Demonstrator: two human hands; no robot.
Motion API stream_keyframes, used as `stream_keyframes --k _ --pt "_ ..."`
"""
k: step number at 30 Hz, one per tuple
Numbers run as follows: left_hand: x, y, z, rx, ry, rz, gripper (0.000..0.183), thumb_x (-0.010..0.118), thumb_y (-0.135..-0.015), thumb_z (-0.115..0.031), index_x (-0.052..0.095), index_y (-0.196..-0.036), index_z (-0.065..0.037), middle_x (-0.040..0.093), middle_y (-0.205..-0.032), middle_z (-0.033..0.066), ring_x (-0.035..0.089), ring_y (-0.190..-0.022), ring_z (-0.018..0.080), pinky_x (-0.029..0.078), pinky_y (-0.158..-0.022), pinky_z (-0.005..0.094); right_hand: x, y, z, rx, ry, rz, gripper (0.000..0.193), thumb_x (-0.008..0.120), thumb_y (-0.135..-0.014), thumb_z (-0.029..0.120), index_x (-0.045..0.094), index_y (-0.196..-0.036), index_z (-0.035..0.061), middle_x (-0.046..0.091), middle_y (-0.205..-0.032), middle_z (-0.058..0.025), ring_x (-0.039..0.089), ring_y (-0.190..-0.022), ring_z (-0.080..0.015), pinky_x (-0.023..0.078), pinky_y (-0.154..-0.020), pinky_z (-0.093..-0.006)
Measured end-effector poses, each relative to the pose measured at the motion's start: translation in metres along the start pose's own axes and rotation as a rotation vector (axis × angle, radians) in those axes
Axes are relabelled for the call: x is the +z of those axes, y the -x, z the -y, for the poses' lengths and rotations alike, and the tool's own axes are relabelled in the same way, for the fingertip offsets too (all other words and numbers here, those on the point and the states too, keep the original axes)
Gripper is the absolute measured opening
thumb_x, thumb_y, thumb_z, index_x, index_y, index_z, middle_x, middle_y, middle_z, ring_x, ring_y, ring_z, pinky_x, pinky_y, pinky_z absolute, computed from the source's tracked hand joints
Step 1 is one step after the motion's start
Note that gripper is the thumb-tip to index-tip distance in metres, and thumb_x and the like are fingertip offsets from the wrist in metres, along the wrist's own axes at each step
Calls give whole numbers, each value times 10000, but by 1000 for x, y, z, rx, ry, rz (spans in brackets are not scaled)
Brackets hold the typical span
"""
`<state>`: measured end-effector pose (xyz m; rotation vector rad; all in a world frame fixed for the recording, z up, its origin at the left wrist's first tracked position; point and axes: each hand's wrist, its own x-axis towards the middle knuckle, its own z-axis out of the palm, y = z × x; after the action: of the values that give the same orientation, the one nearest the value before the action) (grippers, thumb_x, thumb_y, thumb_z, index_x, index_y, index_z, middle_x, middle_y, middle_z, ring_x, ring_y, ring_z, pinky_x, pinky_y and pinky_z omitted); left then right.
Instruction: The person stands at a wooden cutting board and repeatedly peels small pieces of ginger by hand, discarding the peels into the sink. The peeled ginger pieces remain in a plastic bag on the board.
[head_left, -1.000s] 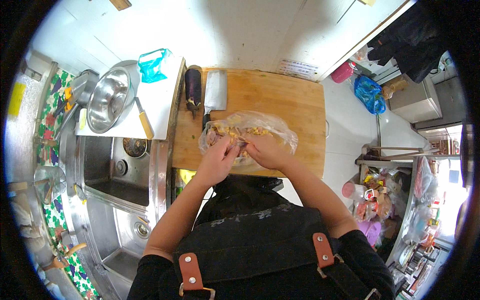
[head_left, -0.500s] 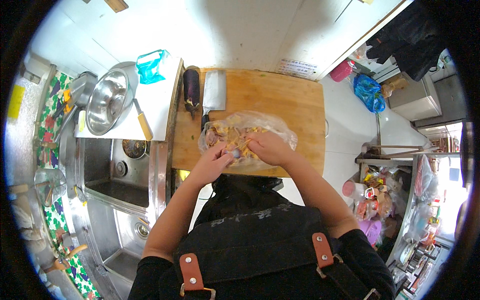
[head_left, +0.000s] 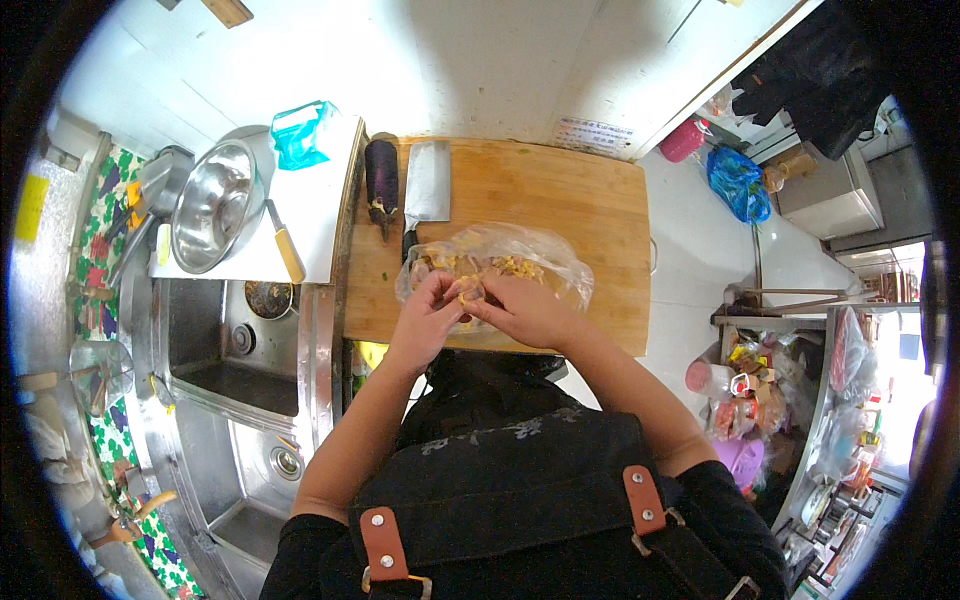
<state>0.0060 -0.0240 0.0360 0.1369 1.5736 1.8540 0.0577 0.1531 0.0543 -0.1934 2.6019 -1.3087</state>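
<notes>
A clear plastic bag [head_left: 568, 262] lies spread over the near part of a wooden cutting board [head_left: 580, 195]. Yellow and pinkish pieces [head_left: 520, 267] rest on it; they look like raw meat, but their exact kind is unclear. My left hand [head_left: 428, 318] and my right hand [head_left: 525, 308] meet above the bag's left half. Between the closed fingers of both is a small yellowish piece [head_left: 466, 291], mostly covered by them. Beyond the bag lies a cleaver [head_left: 429, 182], its blade pointing away. An eggplant [head_left: 381, 180] is left of the cleaver.
On the white counter at the left stand a steel bowl [head_left: 214, 205], a yellow-handled knife [head_left: 288, 252] and a blue packet [head_left: 302, 135]. Nearer is a steel double sink [head_left: 235, 385]. A blue bag [head_left: 738, 185] sits at the far right, above a cluttered shelf [head_left: 765, 400].
My hands have come closer together, and the right hand has moved left and slightly nearer, turning over the left fingers. More pieces show on the bag's right side. The cleaver and eggplant stay put.
</notes>
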Motion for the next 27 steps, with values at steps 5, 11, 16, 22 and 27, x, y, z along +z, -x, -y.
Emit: stream_keyframes --k 5,11,16,22,27 --pt "-4 -2 -4 13 -90 8 164 530 -915 -101 566 -1035 5 596 -909 25 532 -774 85 437 -690 231 6 -2 -2 -28 34 -27 325 421 -921 319 529 -850 21 597 -838 -216 572 -818 -406 446 -714 -477" --pt "-14 -1 -11 -37 -225 126 145 531 -917 -120 595 -966 1 598 -822 4 529 -756 72 435 -690 224 -9 -1 -14 106 188 -66 271 428 -895 285 539 -855 41 602 -822 -208 572 -818 -404 443 -713 -488" --pt "-16 4 -15 -81 -174 103 146 541 -908 -123 597 -974 -6 591 -829 -2 526 -756 73 432 -699 222 -14 -2 -20 79 33 -184 224 442 -858 229 555 -863 36 612 -807 -190 579 -797 -385 446 -713 -465" --pt "-17 2 -16 -96 -251 189 217 530 -910 -143 597 -1076 -19 607 -888 0 529 -806 80 427 -750 232 -7 -6 -18 107 -364 -143 178 467 -825 163 582 -811 27 616 -774 -157 593 -778 -326 455 -697 -400" --pt "-16 2 -18 -64 -437 253 161 528 -900 -140 607 -964 -15 594 -851 18 529 -791 118 427 -744 267 -12 -6 0 61 -15 -78 181 547 -832 220 592 -815 45 615 -779 -148 599 -792 -316 462 -693 -392"
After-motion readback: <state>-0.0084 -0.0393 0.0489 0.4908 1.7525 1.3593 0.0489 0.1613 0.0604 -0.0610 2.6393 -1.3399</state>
